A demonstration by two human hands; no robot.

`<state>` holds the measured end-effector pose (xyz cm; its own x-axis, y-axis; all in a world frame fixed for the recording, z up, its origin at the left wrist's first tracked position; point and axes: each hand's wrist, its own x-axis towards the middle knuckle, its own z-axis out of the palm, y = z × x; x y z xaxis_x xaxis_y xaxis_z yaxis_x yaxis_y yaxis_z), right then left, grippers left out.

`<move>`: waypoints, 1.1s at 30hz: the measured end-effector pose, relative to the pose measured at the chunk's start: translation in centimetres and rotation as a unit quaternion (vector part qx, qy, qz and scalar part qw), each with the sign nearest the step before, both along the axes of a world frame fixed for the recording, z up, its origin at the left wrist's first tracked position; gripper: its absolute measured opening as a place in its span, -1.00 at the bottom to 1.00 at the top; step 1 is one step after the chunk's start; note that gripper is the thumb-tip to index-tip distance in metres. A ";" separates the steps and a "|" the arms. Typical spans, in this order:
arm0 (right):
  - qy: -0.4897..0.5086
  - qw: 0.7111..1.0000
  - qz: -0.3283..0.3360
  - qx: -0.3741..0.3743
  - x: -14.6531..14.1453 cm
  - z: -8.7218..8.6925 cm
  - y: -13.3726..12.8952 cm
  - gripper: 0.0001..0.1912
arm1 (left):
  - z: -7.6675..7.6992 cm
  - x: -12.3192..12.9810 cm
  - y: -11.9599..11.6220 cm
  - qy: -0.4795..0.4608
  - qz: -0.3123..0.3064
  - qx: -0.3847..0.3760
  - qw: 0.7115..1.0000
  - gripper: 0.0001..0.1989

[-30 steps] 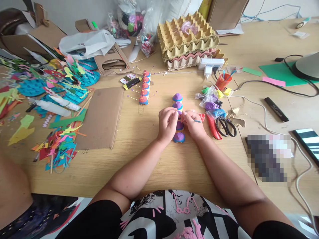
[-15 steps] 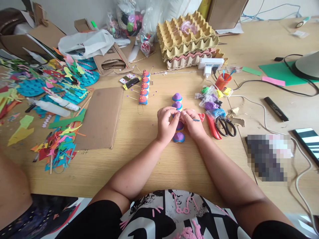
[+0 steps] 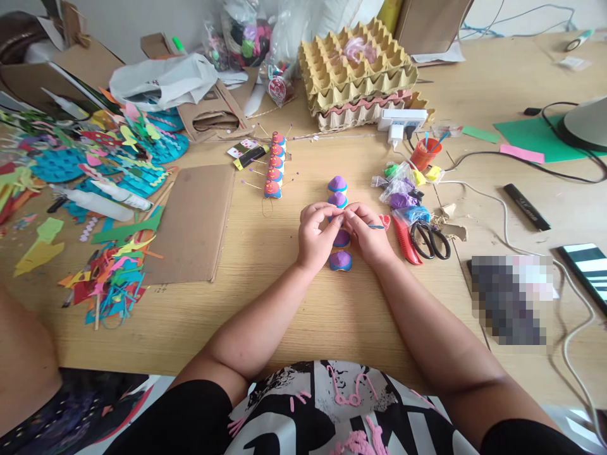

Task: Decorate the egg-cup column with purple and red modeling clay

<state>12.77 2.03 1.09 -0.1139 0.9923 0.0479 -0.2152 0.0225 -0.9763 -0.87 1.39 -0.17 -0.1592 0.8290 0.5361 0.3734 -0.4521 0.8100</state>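
Left hand (image 3: 317, 235) and right hand (image 3: 370, 234) meet, fingers pinched, on what I can't tell, one stick (image 3: 376, 227) in the right; at least four purple caps (image 3: 340, 260) beneath, five red caps (image 3: 275, 174) beyond.

Left hand (image 3: 317, 235) and right hand (image 3: 368, 236) meet fingertip-to-fingertip over purple-topped row (image 3: 341, 239), thin dark stick (image 3: 377, 227) tucked in right; from hands, scissors (image 3: 430, 239) at 3 o'clock, cardboard sheet (image 3: 192, 224) at 9, egg trays (image 3: 358, 72) at 12.

Matt domes (image 3: 340, 260), smooth wooden tabletop (image 3: 258, 272)
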 end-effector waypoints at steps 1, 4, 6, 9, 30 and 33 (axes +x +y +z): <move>-0.002 1.000 0.000 0.000 0.0 -0.1 0.0 -0.54 | -0.1 0.0 0.0 -0.003 -0.003 -0.002 1.000 -0.75; -0.004 1.000 0.000 0.003 0.0 -0.1 0.1 -0.53 | -0.2 -0.1 0.1 -0.011 -0.005 -0.002 1.000 -0.75; 0.001 1.000 0.001 0.008 0.0 -0.1 0.1 -0.53 | -0.3 -0.1 0.2 -0.017 -0.006 0.000 1.000 -0.73; 0.015 1.000 -0.002 0.016 0.0 -0.2 0.2 -0.51 | -0.3 -0.1 0.2 -0.033 -0.013 0.001 0.999 -0.70; 0.053 0.998 -0.017 0.004 0.3 -0.2 0.5 -0.53 | 0.5 -0.1 0.0 -0.009 -0.010 0.024 1.000 -0.67; 0.053 0.998 -0.013 0.004 0.2 -0.1 0.4 -0.53 | 0.4 -0.1 0.0 -0.011 -0.011 0.019 1.000 -0.67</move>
<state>13.00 2.46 0.96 -0.0812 0.9945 0.0662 -0.3172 0.0372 -0.9476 -1.00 1.43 0.24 -0.1542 0.8112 0.5640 0.3457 -0.4905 0.8000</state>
